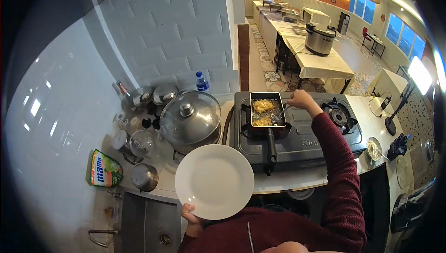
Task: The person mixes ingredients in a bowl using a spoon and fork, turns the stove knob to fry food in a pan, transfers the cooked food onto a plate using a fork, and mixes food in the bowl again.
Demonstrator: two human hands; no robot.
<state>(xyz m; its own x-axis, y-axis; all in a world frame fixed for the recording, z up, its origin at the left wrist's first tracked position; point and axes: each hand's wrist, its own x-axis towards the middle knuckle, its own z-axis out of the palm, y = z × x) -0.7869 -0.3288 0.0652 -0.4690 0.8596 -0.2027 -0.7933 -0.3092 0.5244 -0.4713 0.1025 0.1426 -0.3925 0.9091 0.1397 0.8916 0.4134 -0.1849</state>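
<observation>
My left hand [189, 212] grips the near-left rim of a round white plate [213, 181], which has nothing on it. The plate is held in front of the stove, partly over the counter. Over the burner, my right hand [299, 100] is closed on the handle of a thin metal utensil [284, 111]; whether it is a fork or a spoon I cannot tell. Its tip reaches into a small rectangular frying pan [271, 134] with a black handle. Two golden fried pieces [264, 105] lie in bubbling oil in the pan, one behind the other.
A large pot with a glass lid [189, 118] stands left of the two-burner stove [306, 148]. The bare right burner [340, 117] is beside my forearm. A bowl [373, 148] with a utensil sits at the right. The sink [148, 220] is at the lower left.
</observation>
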